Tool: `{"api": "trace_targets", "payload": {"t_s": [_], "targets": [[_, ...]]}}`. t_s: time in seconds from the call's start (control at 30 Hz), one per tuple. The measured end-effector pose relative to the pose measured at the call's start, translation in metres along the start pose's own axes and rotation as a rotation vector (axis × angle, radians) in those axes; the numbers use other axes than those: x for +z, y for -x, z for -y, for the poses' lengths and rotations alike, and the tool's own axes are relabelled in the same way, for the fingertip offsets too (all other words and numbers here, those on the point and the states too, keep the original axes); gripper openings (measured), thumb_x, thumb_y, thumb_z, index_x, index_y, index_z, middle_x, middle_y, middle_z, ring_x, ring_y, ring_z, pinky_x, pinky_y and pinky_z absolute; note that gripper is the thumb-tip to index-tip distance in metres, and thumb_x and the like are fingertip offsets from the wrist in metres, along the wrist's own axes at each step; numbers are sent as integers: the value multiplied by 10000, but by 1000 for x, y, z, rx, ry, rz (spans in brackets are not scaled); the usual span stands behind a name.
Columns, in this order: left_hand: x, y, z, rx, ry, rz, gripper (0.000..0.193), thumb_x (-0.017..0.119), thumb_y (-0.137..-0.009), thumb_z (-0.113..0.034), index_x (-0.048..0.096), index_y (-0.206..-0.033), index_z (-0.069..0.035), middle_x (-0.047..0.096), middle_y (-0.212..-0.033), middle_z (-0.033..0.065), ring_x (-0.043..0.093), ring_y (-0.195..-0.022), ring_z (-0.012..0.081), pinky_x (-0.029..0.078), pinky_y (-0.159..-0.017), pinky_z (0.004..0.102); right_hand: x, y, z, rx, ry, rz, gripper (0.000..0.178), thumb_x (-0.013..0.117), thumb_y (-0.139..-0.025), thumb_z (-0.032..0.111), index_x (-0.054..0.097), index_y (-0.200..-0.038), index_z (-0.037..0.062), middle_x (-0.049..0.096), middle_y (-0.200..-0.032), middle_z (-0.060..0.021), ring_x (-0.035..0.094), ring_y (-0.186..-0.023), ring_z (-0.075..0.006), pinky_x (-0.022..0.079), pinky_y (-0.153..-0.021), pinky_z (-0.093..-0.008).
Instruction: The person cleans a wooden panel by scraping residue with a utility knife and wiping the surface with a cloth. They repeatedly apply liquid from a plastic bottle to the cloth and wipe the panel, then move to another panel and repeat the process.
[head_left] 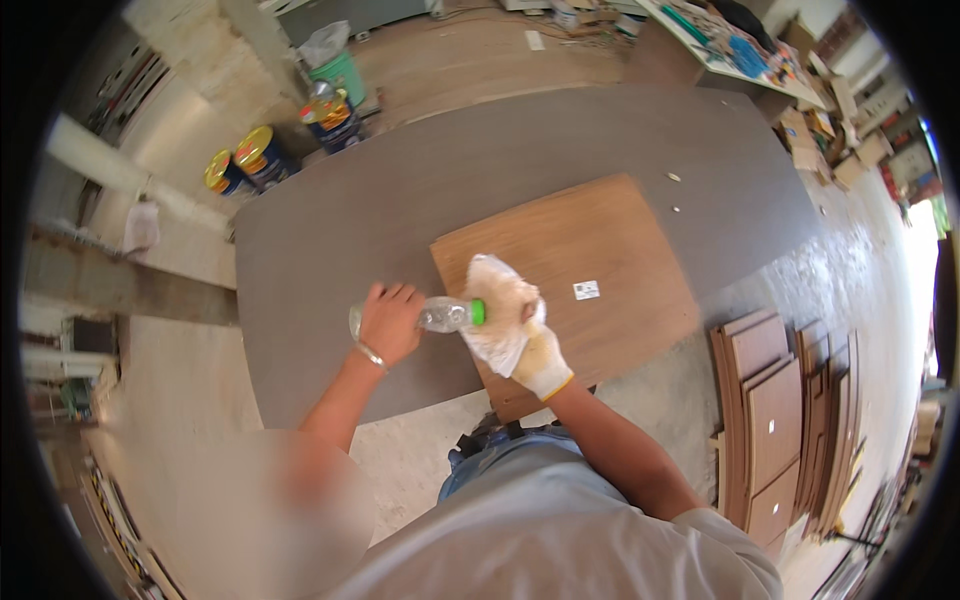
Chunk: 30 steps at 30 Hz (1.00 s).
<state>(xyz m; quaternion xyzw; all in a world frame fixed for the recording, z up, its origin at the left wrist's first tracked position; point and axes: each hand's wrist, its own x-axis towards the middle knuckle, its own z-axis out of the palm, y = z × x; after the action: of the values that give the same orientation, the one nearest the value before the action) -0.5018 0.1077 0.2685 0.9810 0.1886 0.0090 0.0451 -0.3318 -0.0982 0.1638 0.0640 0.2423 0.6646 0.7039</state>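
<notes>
My bare left hand (393, 322), with a bangle at the wrist, is wrapped round a clear plastic bottle (443, 314). The bottle lies sideways in the air, its green cap (477, 312) pointing right against a white, brown-stained cloth (490, 280). My right hand (541, 362), in a white work glove, grips that cloth; its fingers are partly hidden by the folds. Both hands are over the near left part of a brown wood-grain panel (620, 240). A small white label (586, 290) sits on the panel.
The panel rests on a large grey tabletop (340, 230). Several paint cans (262, 150) and a green bin (340, 75) stand beyond its far left edge. Stacked brown panels (770, 410) lean at the right. A cluttered table (720, 50) and cardboard boxes (860, 160) are at the far right.
</notes>
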Motion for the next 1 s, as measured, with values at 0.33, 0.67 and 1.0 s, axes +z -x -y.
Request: {"api": "trace_targets", "payload": {"t_s": [0.33, 0.67, 1.0], "targets": [[257, 86, 84, -873, 806, -706, 661, 901, -803, -180, 594, -1347, 36, 666, -1342, 200, 634, -1223, 359, 468, -1097, 472, -18, 81, 43, -525, 417, -229, 546, 390, -1128, 489, 405, -1551, 144, 508, -1552, -138, 523, -1403, -360, 438, -1185, -527], [267, 49, -106, -710, 168, -300, 625, 691, -792, -32, 541, -1393, 53, 578, -1378, 263, 520, -1288, 462, 403, -1109, 540, -54, 283, 262, -1253, 963, -1507, 526, 687, -896, 127, 582, -1409, 78, 643, -1298, -97, 647, -1162, -226, 527, -959, -378], [272, -111, -234, -119, 200, 148, 669, 512, -952, -275, 434, -1541, 33, 230, -1698, 296, 170, -1578, 500, 77, -1254, 706, -6, 112, 366, -557, 2760, -1365, 626, 647, -932, 302, 516, -1506, 89, 442, -1610, -200, 332, -1530, -379, 162, -1299, -531]]}}
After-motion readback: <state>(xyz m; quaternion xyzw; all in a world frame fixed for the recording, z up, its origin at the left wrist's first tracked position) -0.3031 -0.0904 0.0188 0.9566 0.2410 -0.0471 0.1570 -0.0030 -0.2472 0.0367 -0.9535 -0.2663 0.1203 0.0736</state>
